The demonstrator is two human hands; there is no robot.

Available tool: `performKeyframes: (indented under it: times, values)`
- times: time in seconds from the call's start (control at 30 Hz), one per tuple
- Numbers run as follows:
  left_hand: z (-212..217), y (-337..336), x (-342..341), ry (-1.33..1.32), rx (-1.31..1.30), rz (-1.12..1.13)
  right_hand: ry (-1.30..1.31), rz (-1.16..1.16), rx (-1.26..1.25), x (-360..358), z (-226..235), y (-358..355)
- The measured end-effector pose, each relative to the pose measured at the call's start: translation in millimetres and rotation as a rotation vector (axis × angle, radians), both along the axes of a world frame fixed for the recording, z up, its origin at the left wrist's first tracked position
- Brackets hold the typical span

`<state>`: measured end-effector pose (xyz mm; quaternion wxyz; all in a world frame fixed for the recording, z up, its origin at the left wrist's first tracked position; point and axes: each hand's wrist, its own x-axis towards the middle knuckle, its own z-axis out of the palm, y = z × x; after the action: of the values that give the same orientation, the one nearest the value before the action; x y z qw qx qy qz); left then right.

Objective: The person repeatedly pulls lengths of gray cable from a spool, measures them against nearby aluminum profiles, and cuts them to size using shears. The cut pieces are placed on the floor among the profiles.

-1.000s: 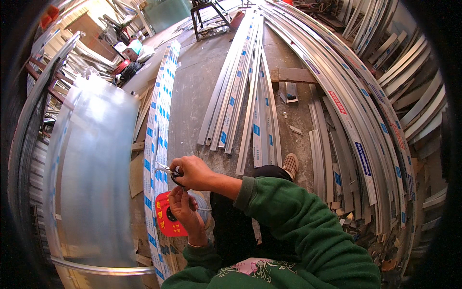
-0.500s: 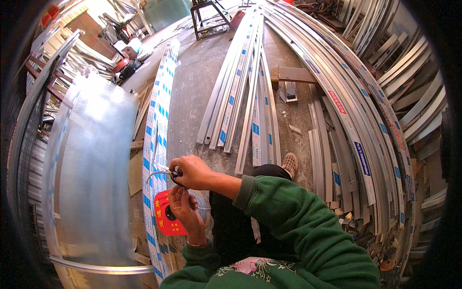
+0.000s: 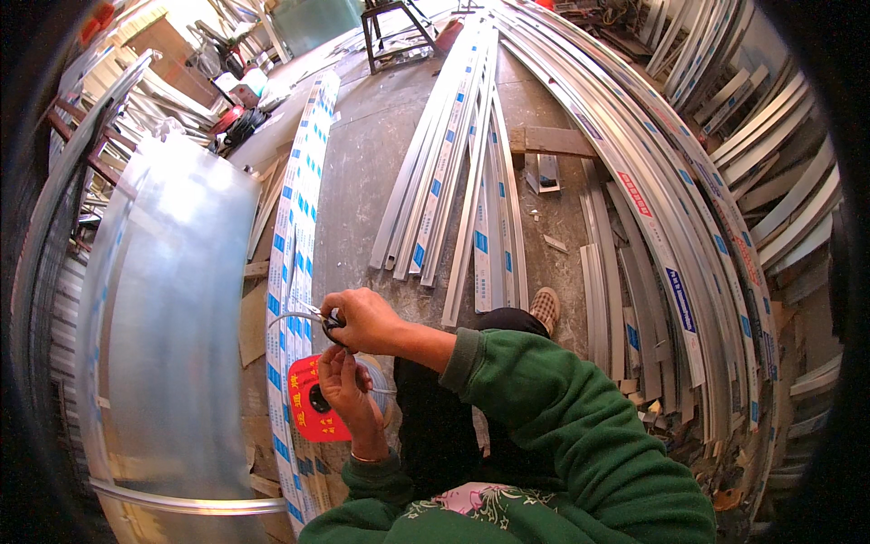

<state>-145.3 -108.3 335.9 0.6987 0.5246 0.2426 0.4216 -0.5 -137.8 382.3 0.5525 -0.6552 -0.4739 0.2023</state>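
Just left of centre, right hand (image 3: 362, 319) pinched shut on a small black tool (image 3: 332, 324) with a thin wire (image 3: 292, 317) curving off to the left, over the long strip with blue marks (image 3: 292, 272). Below it, left hand (image 3: 344, 390) curled against the red round reel (image 3: 310, 403), but cannot tell whether closed on it. Likely trouble: wire slipping from the pinch and springing back toward the reel, or kinking if pulled at a sharp angle.

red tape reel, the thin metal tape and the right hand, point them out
red tape reel (image 3: 306, 410), head view, on its red face left of the hub
metal tape (image 3: 288, 316), head view, on the curved strip
right hand (image 3: 362, 317), head view, back of the hand
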Motion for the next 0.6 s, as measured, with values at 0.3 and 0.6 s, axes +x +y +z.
performKeyframes:
  times: [0.3,0.6]
  values:
    - [-0.1,0.6,-1.0,0.009,0.014,0.003,-0.023,0.0,-0.002,-0.4,1.6,0.0]
    - [-1.5,0.5,-1.7,0.007,0.0,-0.001,-0.054,-0.016,0.024,-0.4,-2.0,2.9]
